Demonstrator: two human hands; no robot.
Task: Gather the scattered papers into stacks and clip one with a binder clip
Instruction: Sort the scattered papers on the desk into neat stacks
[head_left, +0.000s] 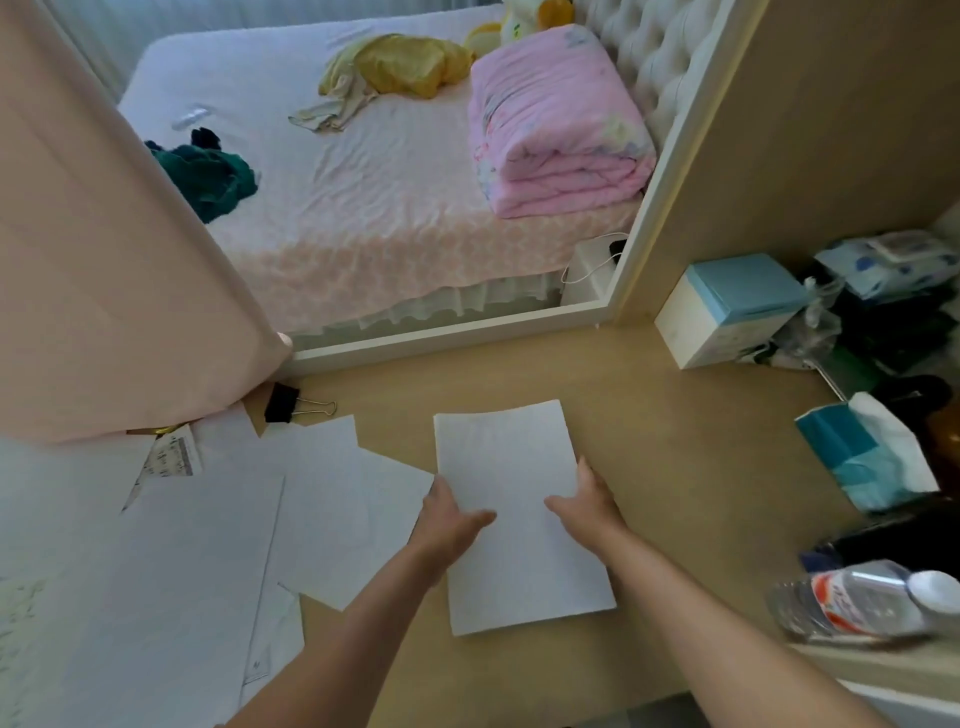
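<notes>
A neat stack of white papers (511, 467) lies on the wooden desk (675, 441) in the middle of the head view. My left hand (449, 512) holds the stack's left edge, thumb on top. My right hand (584, 499) holds its right edge the same way. More loose white sheets (332, 483) lie spread and overlapping to the left. A black binder clip (283, 402) with silver handles lies on the desk behind those sheets, near the pink curtain.
A pink curtain (104, 260) hangs at the left. At the right stand a white and blue box (722, 312), a tissue pack (862, 452), bags and a lying plastic bottle (857, 603). A mirror (415, 156) behind the desk reflects a bed.
</notes>
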